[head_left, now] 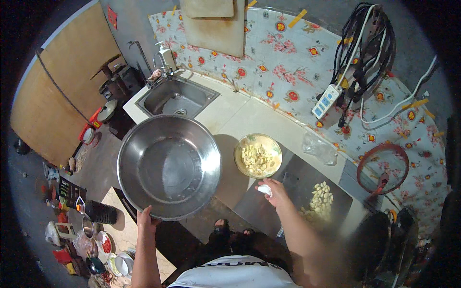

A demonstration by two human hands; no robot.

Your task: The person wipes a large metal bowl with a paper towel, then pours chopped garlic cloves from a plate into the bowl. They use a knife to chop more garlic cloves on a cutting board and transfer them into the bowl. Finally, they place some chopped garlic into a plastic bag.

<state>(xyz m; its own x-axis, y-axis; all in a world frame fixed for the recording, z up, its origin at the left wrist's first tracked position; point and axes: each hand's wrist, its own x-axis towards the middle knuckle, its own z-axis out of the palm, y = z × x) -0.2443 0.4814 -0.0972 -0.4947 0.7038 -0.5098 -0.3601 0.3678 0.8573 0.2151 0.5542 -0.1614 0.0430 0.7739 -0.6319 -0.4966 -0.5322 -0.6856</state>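
A large stainless steel basin (169,167) is held at its near rim by my left hand (146,217); its inside shows no contents. My right hand (273,192) holds a small white thing (265,190), perhaps a wad of tissue or cloth, just below a patterned bowl (276,161). Pale yellow chopped pieces (255,157) lie in that bowl, on a steel sheet (297,176) over the counter. Whole peeled cloves (321,198), apparently garlic, are heaped on the sheet to the right of my right forearm.
A steel sink (201,95) with a tap stands beyond the basin. A crumpled clear plastic bag (318,148) lies near the wall. A power strip (327,101) and coiled cables hang at the right. Dishes (124,264) and a dark bottle (102,212) stand at lower left.
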